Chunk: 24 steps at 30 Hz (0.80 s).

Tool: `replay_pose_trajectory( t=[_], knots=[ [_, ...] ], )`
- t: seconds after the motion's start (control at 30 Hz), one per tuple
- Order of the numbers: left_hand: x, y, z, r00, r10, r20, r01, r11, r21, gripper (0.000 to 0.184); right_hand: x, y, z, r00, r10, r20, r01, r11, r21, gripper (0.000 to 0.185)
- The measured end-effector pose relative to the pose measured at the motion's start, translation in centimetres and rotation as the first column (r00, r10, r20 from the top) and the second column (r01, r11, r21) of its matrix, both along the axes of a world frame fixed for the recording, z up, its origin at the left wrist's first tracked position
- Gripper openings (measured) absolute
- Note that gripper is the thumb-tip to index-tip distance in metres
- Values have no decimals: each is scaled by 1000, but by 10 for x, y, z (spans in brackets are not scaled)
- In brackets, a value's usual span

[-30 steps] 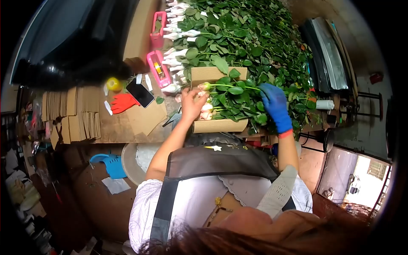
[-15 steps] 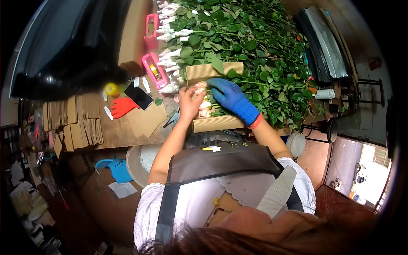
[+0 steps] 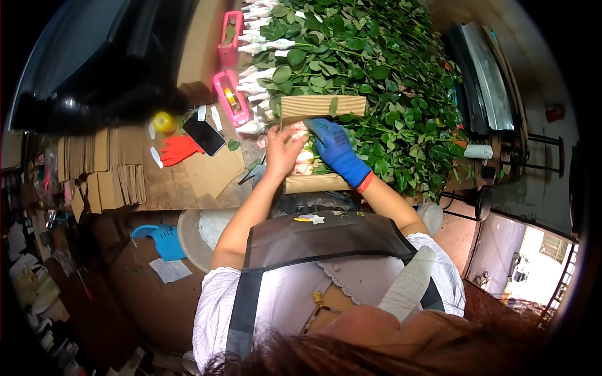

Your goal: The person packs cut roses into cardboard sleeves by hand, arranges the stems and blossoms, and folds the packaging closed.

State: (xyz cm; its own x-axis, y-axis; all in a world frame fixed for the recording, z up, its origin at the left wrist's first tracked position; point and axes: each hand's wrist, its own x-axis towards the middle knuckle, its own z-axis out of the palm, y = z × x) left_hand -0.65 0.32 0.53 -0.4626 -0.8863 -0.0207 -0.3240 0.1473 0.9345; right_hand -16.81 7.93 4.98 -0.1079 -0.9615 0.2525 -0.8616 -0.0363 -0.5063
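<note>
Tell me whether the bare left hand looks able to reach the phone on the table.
Probably yes: the left hand would have to leave the pink flowers, but only low things such as a small leaf seem to lie between it and the phone, which lies uncovered.

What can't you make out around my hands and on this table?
All in the head view:
Whatever lies under the gloved right hand: covered by that hand.
Left hand: too small to tell whether its fingertips grip or only touch the pale rose heads.
Contents of the white wraps: hidden inside them.
Leafy pile: far end cut off by the top edge.
</note>
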Motion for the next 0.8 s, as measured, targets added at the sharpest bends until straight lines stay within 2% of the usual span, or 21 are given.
replay_pose_trajectory(
  t=[0.03, 0.23, 0.33, 0.37, 0.43, 0.47, 0.5, 0.53, 0.6, 0.63, 0.67, 0.7, 0.73, 0.77, 0.8],
  knots=[
    [1, 0, -1, 1000, 3, 1, -3, 1000, -2, 38, 2, -1, -1, 999, -7, -36, 8, 1000, 14, 51],
    [-2, -2, -8, 1000, -6, -5, 6, 1000, 1, 34, 8, -3, 33, 955, 110, -276, -80, 990, 119, 40],
    [-2, 0, -10, 1000, 3, -11, -4, 1000, -17, 33, 13, -7, 21, 943, 95, -320, -64, 992, 105, 36],
    [-3, -1, -11, 1000, 8, -14, -8, 1000, -18, 32, 11, -7, 17, 941, 97, -323, -90, 995, 36, 35],
    [-4, -2, -14, 1000, 3, -20, -3, 1000, -6, 31, 2, -9, 24, 926, 186, -328, -158, 981, 111, 35],
    [-6, -1, -20, 999, 32, -15, -32, 998, -53, 39, -2, -11, 29, 917, 229, -325, -190, 971, 146, 35],
    [-5, 1, -20, 998, 50, -30, -52, 996, -69, 37, -4, -15, 35, 913, 257, -318, -215, 963, 161, 34],
    [-6, 2, -21, 996, 74, -48, -78, 993, -86, 36, 6, -24, 56, 917, 255, -308, -109, 901, 421, 34],
    [-7, 1, -27, 998, 56, 24, -54, 994, -92, 29, 37, -40, 79, 932, 240, -273, -171, 953, 252, 33],
    [-21, 2, -66, 951, 20, -310, -24, 1000, -11, 29, 57, -49, 81, 923, 304, -235, -292, 953, 84, 31],
    [-21, 2, -58, 736, 19, -676, 228, 934, 275, 31, 76, -62, 68, 894, 423, -149, -433, 900, -41, 30],
    [-21, 2, -51, 461, 236, -856, 501, 726, 470, 34, 99, -75, 52, 849, 517, -107, -526, 848, -73, 32],
    [-14, 3, -32, 840, 15, -542, 167, 944, 284, 38, 122, -91, 37, 777, 607, -168, -605, 793, 73, 30],
    [-7, 4, -15, 998, 61, 32, -60, 998, -31, 43, 148, -106, 30, 686, 687, -240, -640, 726, 252, 30],
    [-11, 5, -28, 993, 115, 29, -110, 986, -125, 46, 174, -120, 19, 632, 735, -245, -654, 676, 340, 33]
  ],
)
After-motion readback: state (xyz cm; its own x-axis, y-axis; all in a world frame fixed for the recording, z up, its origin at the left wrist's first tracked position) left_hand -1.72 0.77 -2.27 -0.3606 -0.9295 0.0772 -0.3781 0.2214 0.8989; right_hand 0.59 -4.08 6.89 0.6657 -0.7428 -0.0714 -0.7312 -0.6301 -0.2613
